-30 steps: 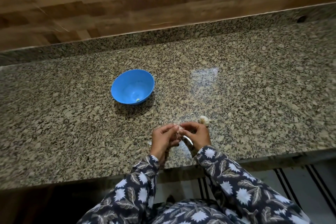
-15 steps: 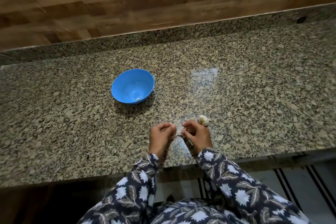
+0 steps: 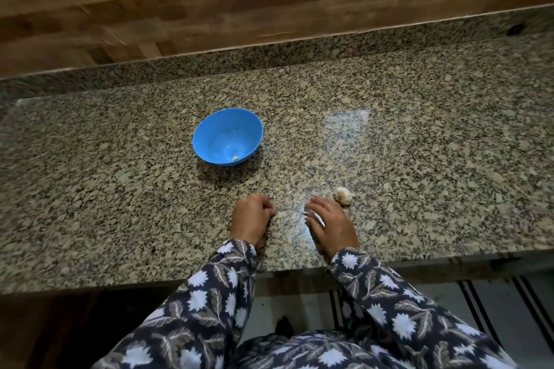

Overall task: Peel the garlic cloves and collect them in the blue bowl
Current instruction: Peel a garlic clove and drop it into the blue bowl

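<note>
The blue bowl (image 3: pixel 209 129) stands on the granite counter with one peeled clove (image 3: pixel 236 157) at its bottom. A garlic bulb (image 3: pixel 343 195) lies on the counter just beyond my right hand. My left hand (image 3: pixel 251 219) rests near the counter's front edge. Its fingers are curled tight, and the garlic clove inside them is hidden. My right hand (image 3: pixel 329 223) is a short gap to the right and pinches a pale strip of garlic skin (image 3: pixel 318 220) with a thin strand trailing left.
The granite counter (image 3: pixel 419 159) runs wide on both sides, with a raised granite lip and a wooden wall behind. Its front edge is just under my wrists. A striped mat (image 3: pixel 479 308) lies on the floor below.
My hands were together, pinching the clove between them. They have pulled apart, the left to the left and the right to the right with the skin.
</note>
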Action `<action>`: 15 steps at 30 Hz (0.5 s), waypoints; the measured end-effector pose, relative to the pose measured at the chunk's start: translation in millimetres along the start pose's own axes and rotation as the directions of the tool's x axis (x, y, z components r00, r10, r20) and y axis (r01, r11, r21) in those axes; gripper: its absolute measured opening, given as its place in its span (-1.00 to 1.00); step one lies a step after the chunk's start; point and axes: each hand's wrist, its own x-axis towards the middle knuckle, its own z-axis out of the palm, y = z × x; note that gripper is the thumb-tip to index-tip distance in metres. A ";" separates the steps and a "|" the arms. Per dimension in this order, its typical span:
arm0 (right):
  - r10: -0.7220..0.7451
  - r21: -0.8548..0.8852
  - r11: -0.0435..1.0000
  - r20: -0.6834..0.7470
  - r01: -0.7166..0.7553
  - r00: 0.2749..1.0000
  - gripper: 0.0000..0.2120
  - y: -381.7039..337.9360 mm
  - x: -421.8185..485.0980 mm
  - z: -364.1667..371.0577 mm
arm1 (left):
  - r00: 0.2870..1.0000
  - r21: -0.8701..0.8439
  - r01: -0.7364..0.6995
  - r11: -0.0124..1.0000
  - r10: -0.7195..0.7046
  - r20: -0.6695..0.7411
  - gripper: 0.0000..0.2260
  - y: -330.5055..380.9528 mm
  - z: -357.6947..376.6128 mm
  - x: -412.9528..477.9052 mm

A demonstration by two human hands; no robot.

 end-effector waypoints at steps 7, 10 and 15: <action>-0.020 -0.024 0.999 0.034 0.020 0.999 -0.69 4.8 -2.4 5.7 | 0.983 0.259 -0.184 0.948 0.180 0.038 -0.86 10.8 7.0 -1.9; -0.021 -0.024 0.999 0.044 0.023 0.999 -0.65 3.4 -3.6 4.3 | 0.988 0.245 -0.151 0.958 0.150 0.023 -0.88 3.3 4.7 0.5; -0.027 -0.006 1.000 0.055 0.027 0.998 -0.63 2.5 -3.8 2.8 | 0.980 0.253 -0.198 0.947 0.200 0.019 -0.85 -5.5 1.0 -0.7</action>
